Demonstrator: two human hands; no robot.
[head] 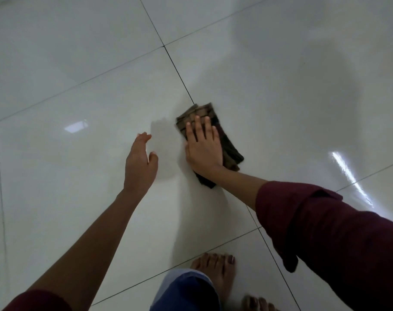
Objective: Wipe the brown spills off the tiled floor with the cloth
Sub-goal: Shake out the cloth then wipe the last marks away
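1. Right hand point(203, 149) lies flat on the cloth point(215, 142), palm down, with the fingers stretched out and a little spread. It presses on the cloth and does not close around it. The forearm comes in from the lower right, and a dark red sleeve point(325, 232) covers it up to a point short of the wrist.
2. The left hand point(140, 163) is open and holds nothing. It is beside the cloth, to the left of it, with the fingers loosely straight and the thumb apart from them. I cannot tell if it touches the floor or is just above it. Its bare forearm runs down to the lower left corner.
3. No container is in view; the cloth lies directly on the tiled floor point(78, 198).
4. The cloth is folded, brown with darker bands, and a little blurred. It sits near the middle of the view, just below the point where a dark grout line reaches it. Its long axis goes from upper left to lower right, and the far short edge points away from the person.
5. A pale wet-looking patch point(166, 153) is on the tile between the two hands.
6. Two bare feet point(215, 272) stand on the tiles at the bottom edge, next to a blue trouser leg point(186, 292).
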